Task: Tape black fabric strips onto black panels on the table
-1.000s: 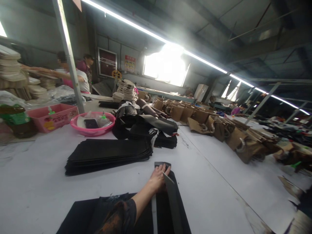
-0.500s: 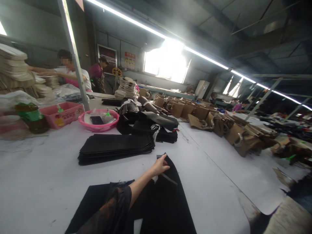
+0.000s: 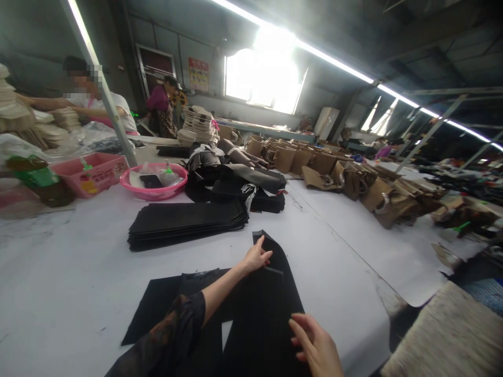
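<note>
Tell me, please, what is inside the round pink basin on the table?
Inside the pink basin are a dark phone-like object, a green-tipped bottle and whitish items too unclear to name. Anything beneath them is covered and cannot be seen.

Under your left fingers (image 3: 261, 243) the black sheet (image 3: 267, 319) looks smooth and matt; the black stack (image 3: 188, 217) has a faint sheen. Your sleeve (image 3: 165, 335) is thin, sheer cloth. Your desk (image 3: 338, 277) has a smooth, paper-like white surface. The basin (image 3: 153, 195) is glossy plastic, the basket (image 3: 104, 180) plastic too. The pole (image 3: 98, 78) looks metal, the brown bags (image 3: 320, 163) matt, and the pale cloth (image 3: 448, 335) at your right rough.
</note>
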Demonstrator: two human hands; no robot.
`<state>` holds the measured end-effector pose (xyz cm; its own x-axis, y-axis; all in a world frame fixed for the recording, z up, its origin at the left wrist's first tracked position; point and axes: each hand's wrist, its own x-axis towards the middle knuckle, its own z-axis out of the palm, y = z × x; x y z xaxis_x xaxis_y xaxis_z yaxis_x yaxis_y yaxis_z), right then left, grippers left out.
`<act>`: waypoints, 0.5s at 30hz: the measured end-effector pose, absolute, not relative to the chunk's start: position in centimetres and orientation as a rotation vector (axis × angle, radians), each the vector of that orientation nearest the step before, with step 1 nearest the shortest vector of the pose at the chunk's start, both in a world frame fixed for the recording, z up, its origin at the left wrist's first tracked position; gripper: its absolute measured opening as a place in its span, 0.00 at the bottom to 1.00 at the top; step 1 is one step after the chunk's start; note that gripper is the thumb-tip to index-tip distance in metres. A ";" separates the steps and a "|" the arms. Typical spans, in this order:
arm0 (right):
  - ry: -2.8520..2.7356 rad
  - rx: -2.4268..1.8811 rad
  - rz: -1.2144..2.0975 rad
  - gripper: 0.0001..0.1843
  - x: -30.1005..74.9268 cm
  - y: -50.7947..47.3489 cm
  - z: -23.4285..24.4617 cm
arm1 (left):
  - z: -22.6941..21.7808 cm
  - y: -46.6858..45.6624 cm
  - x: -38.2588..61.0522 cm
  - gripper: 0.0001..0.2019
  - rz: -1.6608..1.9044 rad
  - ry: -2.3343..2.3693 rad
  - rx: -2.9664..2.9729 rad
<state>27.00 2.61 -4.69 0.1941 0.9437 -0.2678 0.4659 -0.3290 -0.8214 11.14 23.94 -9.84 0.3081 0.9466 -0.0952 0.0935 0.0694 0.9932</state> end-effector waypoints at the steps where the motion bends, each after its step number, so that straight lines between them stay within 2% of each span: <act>1: -1.395 -2.032 0.904 0.21 26.7 4.4 -4.9 | -9.9 24.0 11.2 0.40 0.876 1.067 1.341; 3: -1.593 -2.237 0.505 0.19 25.7 7.4 -5.3 | -10.1 23.9 11.2 0.41 0.883 1.060 1.340; 5: -1.702 -2.351 0.303 0.18 24.4 9.3 -5.7 | -10.1 23.5 11.1 0.40 0.895 1.054 1.329; 9: -1.748 -2.364 0.310 0.10 22.7 9.8 -6.6 | -9.2 22.9 10.9 0.35 0.945 1.067 1.273; 13: -1.746 -2.335 0.261 0.07 22.3 8.9 -6.7 | -7.4 22.9 11.0 0.31 0.993 1.061 1.252; 15: -1.677 -2.369 0.132 0.15 21.9 8.7 -6.6 | -6.5 22.9 11.1 0.31 1.008 1.053 1.261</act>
<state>21.93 8.66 -6.62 0.3385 0.9389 0.0618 0.9176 -0.3149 -0.2425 11.12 22.91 -6.46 0.2285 0.9722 -0.0504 -0.0084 0.0538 0.9985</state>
